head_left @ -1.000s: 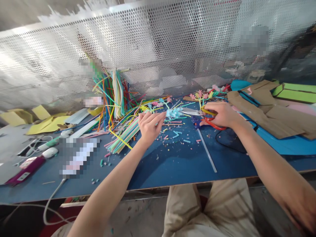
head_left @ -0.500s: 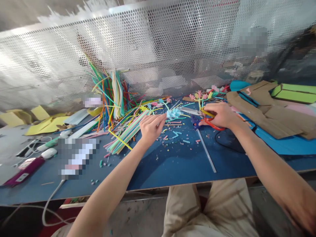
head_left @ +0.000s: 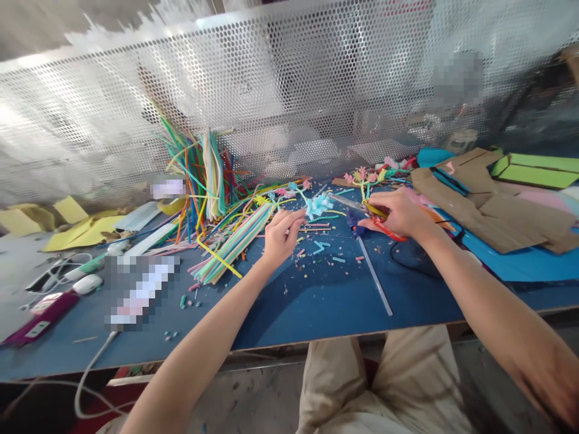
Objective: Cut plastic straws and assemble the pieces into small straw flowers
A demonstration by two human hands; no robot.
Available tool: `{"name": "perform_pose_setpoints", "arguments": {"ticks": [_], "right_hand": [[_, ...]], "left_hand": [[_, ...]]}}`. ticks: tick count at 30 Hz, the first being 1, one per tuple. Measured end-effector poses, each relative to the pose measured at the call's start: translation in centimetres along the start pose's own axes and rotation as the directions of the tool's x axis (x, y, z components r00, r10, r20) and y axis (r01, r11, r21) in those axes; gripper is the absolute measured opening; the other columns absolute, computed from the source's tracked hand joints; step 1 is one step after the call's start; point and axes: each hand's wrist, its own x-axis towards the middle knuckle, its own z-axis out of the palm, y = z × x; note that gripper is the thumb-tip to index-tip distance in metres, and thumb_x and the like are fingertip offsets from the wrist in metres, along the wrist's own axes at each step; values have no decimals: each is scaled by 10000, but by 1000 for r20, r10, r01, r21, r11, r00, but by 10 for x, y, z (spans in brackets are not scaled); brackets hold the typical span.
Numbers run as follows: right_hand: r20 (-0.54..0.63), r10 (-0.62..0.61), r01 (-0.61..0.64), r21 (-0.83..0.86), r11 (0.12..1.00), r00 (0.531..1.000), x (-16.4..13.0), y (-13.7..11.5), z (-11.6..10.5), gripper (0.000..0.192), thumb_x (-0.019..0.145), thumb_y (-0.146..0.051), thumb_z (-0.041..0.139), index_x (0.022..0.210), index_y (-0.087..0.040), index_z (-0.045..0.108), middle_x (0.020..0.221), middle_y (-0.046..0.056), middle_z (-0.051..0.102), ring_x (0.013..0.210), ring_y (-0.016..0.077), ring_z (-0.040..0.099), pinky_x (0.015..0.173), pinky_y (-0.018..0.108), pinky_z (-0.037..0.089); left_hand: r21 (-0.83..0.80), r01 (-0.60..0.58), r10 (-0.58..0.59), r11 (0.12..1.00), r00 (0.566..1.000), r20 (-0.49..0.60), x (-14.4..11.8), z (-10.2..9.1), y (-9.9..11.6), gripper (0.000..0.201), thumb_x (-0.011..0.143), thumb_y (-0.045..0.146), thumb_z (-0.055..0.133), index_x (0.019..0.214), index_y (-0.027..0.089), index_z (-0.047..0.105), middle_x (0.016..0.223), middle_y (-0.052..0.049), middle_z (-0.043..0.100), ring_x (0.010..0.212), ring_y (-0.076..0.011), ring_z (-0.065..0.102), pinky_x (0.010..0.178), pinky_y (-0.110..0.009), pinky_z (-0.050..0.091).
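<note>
My left hand (head_left: 280, 235) pinches the stem of a light-blue straw flower (head_left: 318, 205), holding it just above the blue tabletop (head_left: 298, 301). To its right, my right hand (head_left: 398, 211) grips red-and-yellow-handled scissors (head_left: 362, 208), whose metal blades point left toward the flower and lie a short gap from it. Small cut straw bits (head_left: 323, 247) are scattered on the table beneath both hands. A pale straw (head_left: 373, 277) lies below the right hand.
A pile of coloured straws (head_left: 226, 235) lies left of centre, with more standing against the perforated metal screen (head_left: 289, 102). Finished straw flowers (head_left: 366, 176) sit at the back. Brown cardboard (head_left: 493, 205) and green boxes (head_left: 538, 169) fill the right; a white cable (head_left: 90, 374) and devices lie left.
Both hands stay close together with flower and scissors; the left hand has edged slightly right and down. The view has drifted a little.
</note>
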Motion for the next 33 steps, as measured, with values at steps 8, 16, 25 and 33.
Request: {"name": "perform_pose_setpoints", "arguments": {"ticks": [8,16,25,33], "right_hand": [[75,26,-31,61,998,997,1,1,11,509,789,-553,731,644,-225,369,618,-48,406,566,122,325,554,278,261],[141,66,-85,135,987,988,0,6,14,494,756,-597,741,681,-214,439,641,-52,417,582,114,324,564,267,267],[155,92,-114,140,984,984,-1,-5,16,478,864,-512,647,620,-210,368,585,-62,320,561,101,270,539,260,242],[120,141,-159,157,975,983,-1,-11,28,416,899,-448,565,604,-207,398,557,-55,324,529,98,290,519,257,244]], "left_hand": [[57,132,-128,990,990,-59,0,0,0,363,1015,415,467,881,197,725,766,-32,721,768,-172,536,837,-337,422],[158,176,-163,972,982,-93,-1,-2,0,363,1009,464,464,1000,239,748,742,-25,668,838,-197,512,850,-361,401],[223,172,-151,959,982,-111,0,-4,5,376,1005,471,463,971,244,761,674,-28,644,832,-210,523,842,-380,393],[229,195,-173,954,979,-112,0,-4,3,360,1011,456,464,1002,249,759,726,-25,677,846,-207,529,848,-378,386]]}}
